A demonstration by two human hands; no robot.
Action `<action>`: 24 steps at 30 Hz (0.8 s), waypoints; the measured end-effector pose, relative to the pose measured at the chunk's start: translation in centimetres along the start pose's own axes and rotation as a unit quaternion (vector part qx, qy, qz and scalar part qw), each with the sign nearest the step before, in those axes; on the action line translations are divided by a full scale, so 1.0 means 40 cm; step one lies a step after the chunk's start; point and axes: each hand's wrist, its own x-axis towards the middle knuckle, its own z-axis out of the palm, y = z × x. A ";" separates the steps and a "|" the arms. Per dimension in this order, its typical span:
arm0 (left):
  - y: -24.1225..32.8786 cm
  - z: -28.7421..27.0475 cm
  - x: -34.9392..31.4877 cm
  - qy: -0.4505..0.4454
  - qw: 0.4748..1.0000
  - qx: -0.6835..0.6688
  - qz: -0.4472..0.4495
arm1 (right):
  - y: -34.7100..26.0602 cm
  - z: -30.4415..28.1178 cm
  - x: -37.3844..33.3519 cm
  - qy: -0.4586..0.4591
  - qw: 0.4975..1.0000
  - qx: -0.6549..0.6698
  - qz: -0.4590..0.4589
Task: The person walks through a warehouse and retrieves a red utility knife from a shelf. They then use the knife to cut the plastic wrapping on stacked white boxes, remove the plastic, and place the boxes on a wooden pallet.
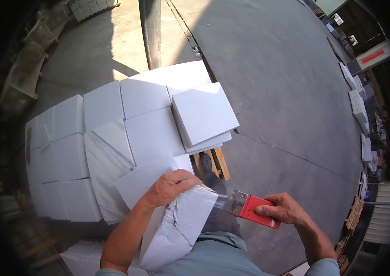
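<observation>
My left hand [171, 187] is closed over the top edge of a white block-shaped package [194, 207], which leans upright against my front. Its near side is creased and split, with a ragged line running down it. My right hand [283, 209] grips a red hand tool [260, 212] with a bolted metal head, the thumb lying along its upper face. Between that head and the package's corner a clear strip [221, 201] shows, blurred. Behind my left hand a white slab [142, 180] lies tilted against the stack.
Several white blocks [146, 89] stand in rows ahead and to the left, one marbled with grey [107, 152]. A loose white block [205, 112] sits at the stack's right end, above a wooden pallet [219, 164]. A metal post [151, 34] rises behind. Concrete floor [278, 106] spreads to the right.
</observation>
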 end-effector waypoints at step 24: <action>0.081 0.175 0.021 0.056 0.784 0.577 0.222 | 0.420 0.211 0.129 0.066 0.921 -0.380 0.054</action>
